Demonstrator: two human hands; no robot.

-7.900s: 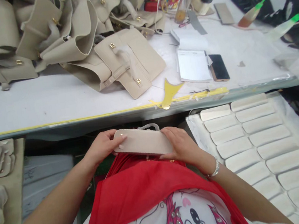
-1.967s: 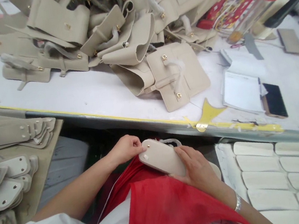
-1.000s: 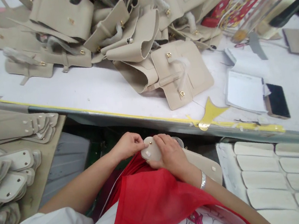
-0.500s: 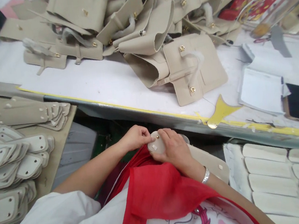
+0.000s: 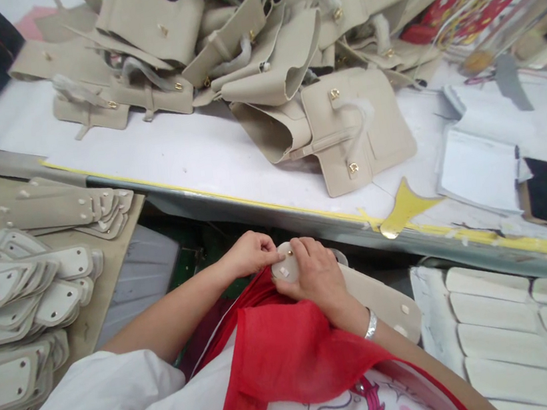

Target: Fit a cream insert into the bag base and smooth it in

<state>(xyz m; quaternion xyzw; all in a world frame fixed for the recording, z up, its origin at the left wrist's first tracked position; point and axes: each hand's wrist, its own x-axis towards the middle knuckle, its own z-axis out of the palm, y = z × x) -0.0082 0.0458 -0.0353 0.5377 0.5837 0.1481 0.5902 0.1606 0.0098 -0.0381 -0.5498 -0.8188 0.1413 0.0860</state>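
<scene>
In front of my red apron, a beige leather strip (image 5: 379, 295) with rounded ends lies at an angle. It looks like a bag piece, with white tabs and a small gold stud near its left end. My right hand (image 5: 320, 276) is wrapped over this piece, fingers across it and thumb along the near side. My left hand (image 5: 254, 253) is closed in a pinch at the piece's left tip, close to the stud; whatever sits between its fingertips is hidden. Part of the strip disappears under my right hand.
Unfinished beige handbags (image 5: 252, 40) are heaped on the white table (image 5: 166, 158); one bag (image 5: 359, 130) lies nearer me. A yellow template (image 5: 405, 208), notepad (image 5: 478, 168) and phone (image 5: 545, 193) lie right. Leather pieces (image 5: 57, 304) are stacked left; padded cream pieces (image 5: 494, 317) line the lower right.
The view has shifted slightly, so the table and bags appear a little further right and lower. Both hands keep nearly the same place and grip on the leather strip.
</scene>
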